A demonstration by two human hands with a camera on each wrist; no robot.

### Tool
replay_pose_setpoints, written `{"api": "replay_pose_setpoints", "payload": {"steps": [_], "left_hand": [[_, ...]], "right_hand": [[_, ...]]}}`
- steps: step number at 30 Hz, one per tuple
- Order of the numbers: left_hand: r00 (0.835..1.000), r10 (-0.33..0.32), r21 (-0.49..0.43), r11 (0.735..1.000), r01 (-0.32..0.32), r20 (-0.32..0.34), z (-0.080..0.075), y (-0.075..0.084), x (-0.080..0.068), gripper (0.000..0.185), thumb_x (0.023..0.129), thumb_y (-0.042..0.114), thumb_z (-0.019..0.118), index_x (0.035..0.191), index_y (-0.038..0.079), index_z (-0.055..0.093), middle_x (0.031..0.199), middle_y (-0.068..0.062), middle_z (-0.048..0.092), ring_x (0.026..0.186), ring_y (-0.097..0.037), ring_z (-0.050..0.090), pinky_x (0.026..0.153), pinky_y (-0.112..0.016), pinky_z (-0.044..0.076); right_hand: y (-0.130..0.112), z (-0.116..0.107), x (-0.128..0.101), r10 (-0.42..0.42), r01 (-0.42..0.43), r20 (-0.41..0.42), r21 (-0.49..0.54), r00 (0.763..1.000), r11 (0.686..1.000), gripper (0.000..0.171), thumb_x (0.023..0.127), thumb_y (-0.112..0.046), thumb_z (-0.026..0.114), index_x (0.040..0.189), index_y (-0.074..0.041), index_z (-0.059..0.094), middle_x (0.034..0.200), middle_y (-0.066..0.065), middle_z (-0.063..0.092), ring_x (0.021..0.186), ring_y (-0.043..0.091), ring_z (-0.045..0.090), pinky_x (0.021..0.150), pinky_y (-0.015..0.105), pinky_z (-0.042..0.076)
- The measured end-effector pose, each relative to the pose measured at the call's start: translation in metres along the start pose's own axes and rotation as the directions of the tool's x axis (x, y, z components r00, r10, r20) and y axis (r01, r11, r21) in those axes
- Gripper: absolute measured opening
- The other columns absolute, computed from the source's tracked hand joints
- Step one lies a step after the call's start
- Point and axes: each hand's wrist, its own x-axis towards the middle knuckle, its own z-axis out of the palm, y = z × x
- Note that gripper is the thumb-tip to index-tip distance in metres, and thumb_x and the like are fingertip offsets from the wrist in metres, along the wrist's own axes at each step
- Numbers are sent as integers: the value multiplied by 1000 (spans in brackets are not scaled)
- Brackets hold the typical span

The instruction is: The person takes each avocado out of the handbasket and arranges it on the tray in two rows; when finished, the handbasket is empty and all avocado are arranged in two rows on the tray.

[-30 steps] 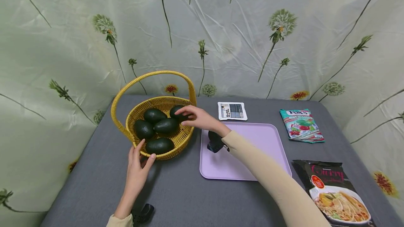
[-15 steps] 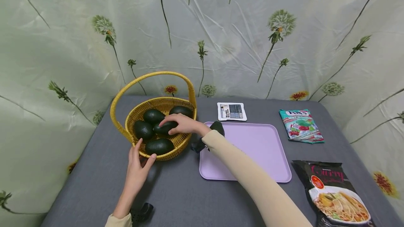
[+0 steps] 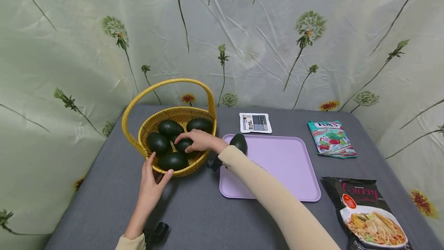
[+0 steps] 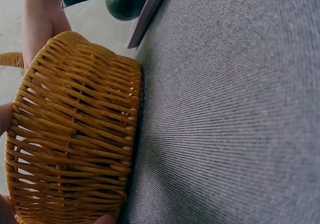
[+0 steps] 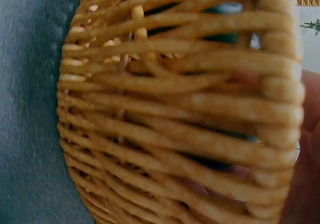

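Though in basket (image 3: 173, 114), avocado (image 3: 183, 145) partly behind fingers (image 3: 185, 135).

Dandelion-print backdrop (image 3: 249, 49); grey tabletop (image 3: 197, 219)

I am at a table (image 3: 194, 219) covered in grey woven cloth, with a wrinkled, dandelion-printed curtain (image 3: 243, 49) round its far side and both ends. It looks like a staged tabletop corner; the wicker basket (image 3: 195, 166), lilac tray (image 3: 277, 167), sweets bag (image 3: 331, 139) and noodle packet (image 3: 367, 211) suit a home, but I cannot tell whether this is one.
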Motion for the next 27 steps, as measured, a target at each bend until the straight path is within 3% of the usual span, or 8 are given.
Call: {"api": "replay_pose_setpoints", "payload": {"steps": [5, 10, 18, 23, 26, 27], "left_hand": [[1000, 9, -1, 1000, -9, 3, 1, 2, 0, 78, 95, 22, 63, 152, 5, 12, 149, -25, 12, 133, -44, 25, 98, -55, 37], [1000, 9, -16, 1000, -9, 6, 1, 3, 0, 77, 95, 21, 62, 151, 4, 12, 149, -25, 11, 133, -44, 25, 98, -56, 37], [1000, 9, -9, 1000, -9, 2, 1, 0, 0, 78, 94, 22, 63, 152, 4, 13, 151, -25, 8, 134, -44, 24, 98, -55, 37], [1000, 0, 3, 1000, 0, 1, 1, -2, 0, 78, 94, 24, 63, 152, 6, 13, 153, -24, 5, 135, -44, 21, 97, -55, 37], [1000, -3, 0, 1000, 3, 2, 1, -1, 0, 78, 94, 23, 63, 152, 6, 13, 153, -24, 5, 136, -44, 18, 97, -56, 37], [1000, -2, -1, 1000, 2, 1, 1, 0, 0, 78, 94, 23, 63, 152, 6, 13, 153, -24, 6, 136, -44, 19, 97, -56, 37]], "right_hand": [[3, -1, -3, -13, 13, -30, 16, 999, 1000, 41, 91, -17, 68, 130, -23, 59, 128, 5, 56, 122, 24, 44, 95, 34, 41], [6, -7, -9, -96, 103, -78, 94, 992, 990, 40, 91, -16, 67, 130, -19, 59, 128, 4, 57, 110, 18, 51, 89, 28, 42], [20, -28, -39, -162, 204, -163, 287, 973, 936, 44, 94, -16, 62, 137, -12, 52, 137, 4, 50, 113, 10, 51, 98, 35, 41], [35, -41, -67, -116, 190, -232, 330, 966, 925, 45, 94, -20, 63, 137, -16, 52, 124, 3, 54, 82, 10, 53, 79, 30, 44], [44, -48, -86, -67, 172, -266, 395, 962, 903, 47, 92, -17, 64, 138, -15, 51, 119, 6, 54, 80, 16, 57, 74, 32, 46], [48, -50, -92, -49, 164, -274, 416, 961, 894, 48, 92, -16, 64, 138, -15, 50, 120, 8, 54, 87, 18, 60, 76, 33, 48]]}}
